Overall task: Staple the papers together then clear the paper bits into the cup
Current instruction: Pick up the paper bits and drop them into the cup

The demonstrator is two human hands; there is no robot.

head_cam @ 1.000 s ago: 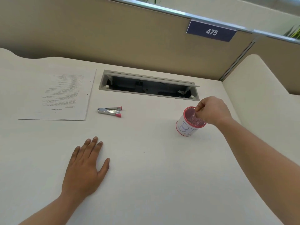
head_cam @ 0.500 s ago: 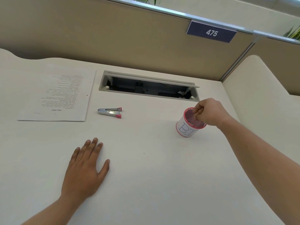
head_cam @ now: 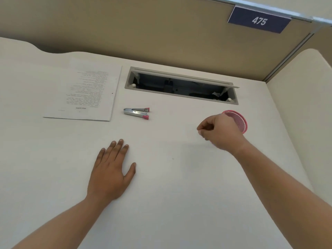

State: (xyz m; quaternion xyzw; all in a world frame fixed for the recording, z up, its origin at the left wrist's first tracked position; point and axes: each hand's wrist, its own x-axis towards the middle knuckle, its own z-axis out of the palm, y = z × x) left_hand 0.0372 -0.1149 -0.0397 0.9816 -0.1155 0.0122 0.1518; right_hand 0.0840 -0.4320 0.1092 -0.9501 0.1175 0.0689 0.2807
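The papers lay flat on the far left of the tabletop, printed side up, with the text facing away from the person. The tabletop itself was a broad pale surface backed by a tan partition that carried a dark blue sign reading 475. A long rectangular cable slot was set into the tabletop at the far middle, just right of the papers, its lid raised and dark inside.

The left hand rested palm down on the tabletop near the middle, fingers spread flat and holding nothing. The right hand hovered to the right, curled loosely with thumb and fingertips pressed together; whether anything small was pinched between them could not be told. Just behind it stood the cup, pink-rimmed with pink mesh inside, mostly hidden by the hand.

The stapler, silver with pink ends, lay on its side between the papers and the cup, just near of the slot's left end and apart from both hands.
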